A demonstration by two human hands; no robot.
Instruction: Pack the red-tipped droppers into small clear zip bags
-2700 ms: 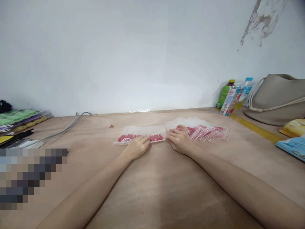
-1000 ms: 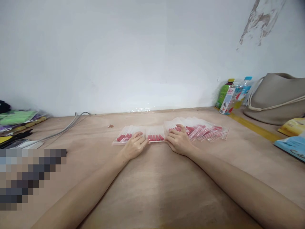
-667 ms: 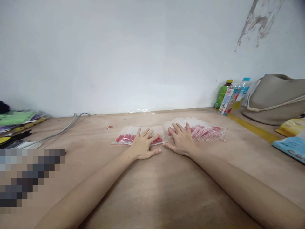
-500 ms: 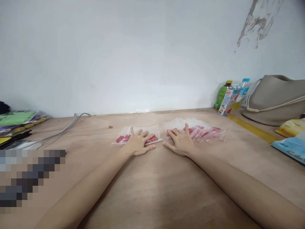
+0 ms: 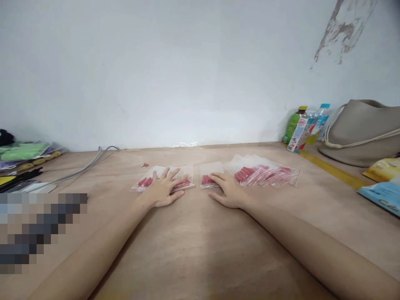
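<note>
My left hand (image 5: 164, 189) lies with fingers spread over small clear zip bags (image 5: 144, 182) that hold red, rod-shaped pieces. Its palm and fingers hide part of them. My right hand (image 5: 229, 191) rests its outstretched fingers on a single clear zip bag (image 5: 208, 180) with red pieces, a short gap to the right of the left-hand bags. Beyond the right hand, several overlapping zip bags (image 5: 265, 173) are fanned out on the wooden table (image 5: 187, 250), each with red pieces inside. Neither hand grips anything.
A grey cable (image 5: 90, 162) runs across the left, near packaged green items (image 5: 23, 152). At the back right stand bottles (image 5: 296, 129) beside a grey bag (image 5: 365, 129). Blue (image 5: 381, 196) and yellow (image 5: 379, 168) packets lie at the right edge. A white wall (image 5: 156, 75) closes the back.
My left hand has slid left with the bags under it. The right hand has moved left too, drawing one bag away from the fanned group.
</note>
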